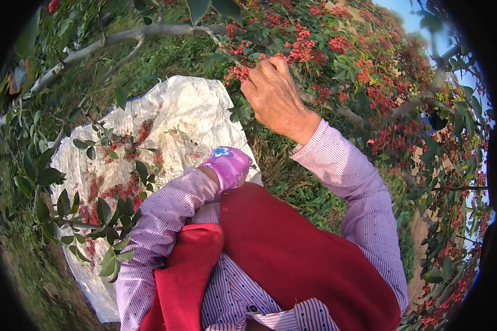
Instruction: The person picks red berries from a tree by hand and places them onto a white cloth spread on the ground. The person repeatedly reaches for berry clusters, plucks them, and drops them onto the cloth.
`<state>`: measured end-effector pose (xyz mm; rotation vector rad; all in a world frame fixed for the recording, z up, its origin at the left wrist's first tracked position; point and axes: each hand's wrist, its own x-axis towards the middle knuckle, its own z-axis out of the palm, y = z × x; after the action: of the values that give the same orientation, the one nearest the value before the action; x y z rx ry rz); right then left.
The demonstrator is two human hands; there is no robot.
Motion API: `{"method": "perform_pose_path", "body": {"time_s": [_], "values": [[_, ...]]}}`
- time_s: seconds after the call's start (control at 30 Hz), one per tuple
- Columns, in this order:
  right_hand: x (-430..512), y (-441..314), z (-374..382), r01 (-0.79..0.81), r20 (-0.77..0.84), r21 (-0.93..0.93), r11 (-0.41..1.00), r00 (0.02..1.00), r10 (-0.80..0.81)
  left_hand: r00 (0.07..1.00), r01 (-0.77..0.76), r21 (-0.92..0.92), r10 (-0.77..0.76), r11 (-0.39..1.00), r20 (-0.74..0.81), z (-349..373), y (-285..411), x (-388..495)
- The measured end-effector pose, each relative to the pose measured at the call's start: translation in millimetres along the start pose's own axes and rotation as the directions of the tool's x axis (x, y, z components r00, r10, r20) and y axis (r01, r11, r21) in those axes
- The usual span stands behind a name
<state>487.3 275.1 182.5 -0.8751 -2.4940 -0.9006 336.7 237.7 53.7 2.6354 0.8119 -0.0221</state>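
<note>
My bare right hand [275, 97] is raised to a fruiting branch, its fingers curled in around a cluster of small red berries [237, 73] that look like Sichuan pepper. The fingertips are hidden behind the knuckles, and berries show on both sides of them. Lower down, my left hand [230, 165] wears a pink and purple flowered glove and sits close in front of my chest. Its fingers point away and are mostly hidden, so what they hold does not show. Beyond it a white woven sheet [199, 103] lies on the ground, with loose red berries [122, 190] scattered over it.
A thick grey branch [120, 38] arches across the upper left. Leafy twigs [103, 211] hang over the sheet near my left arm. Dense berry-laden branches [381, 99] crowd the right side. Grass and weeds [302, 182] cover the ground between.
</note>
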Motion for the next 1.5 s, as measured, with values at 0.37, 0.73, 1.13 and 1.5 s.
{"method": "perform_pose_path", "body": {"time_s": [0.37,0.73,1.13,1.5], "values": [[15.1,-28.7,-10.8,-0.042,-0.142,0.396,0.917,0.984,0.106,0.982,-0.010,0.032,0.004,0.999,0.189,-2.9,13.0,-6.3],[23.0,49.3,5.7,-0.107,0.131,0.358,0.927,0.989,0.063,0.977,0.016,-0.033,-0.008,0.999,0.213,7.1,-1.8,-8.4],[47.4,86.2,33.8,-0.440,0.296,0.509,0.740,0.897,0.329,0.989,0.023,-0.001,-0.023,1.000,0.149,14.8,-8.5,-4.0],[72.8,61.3,15.0,-0.219,0.149,0.785,0.579,0.975,0.167,0.989,0.030,0.020,-0.033,0.999,0.144,12.7,-6.7,-2.6]]}}
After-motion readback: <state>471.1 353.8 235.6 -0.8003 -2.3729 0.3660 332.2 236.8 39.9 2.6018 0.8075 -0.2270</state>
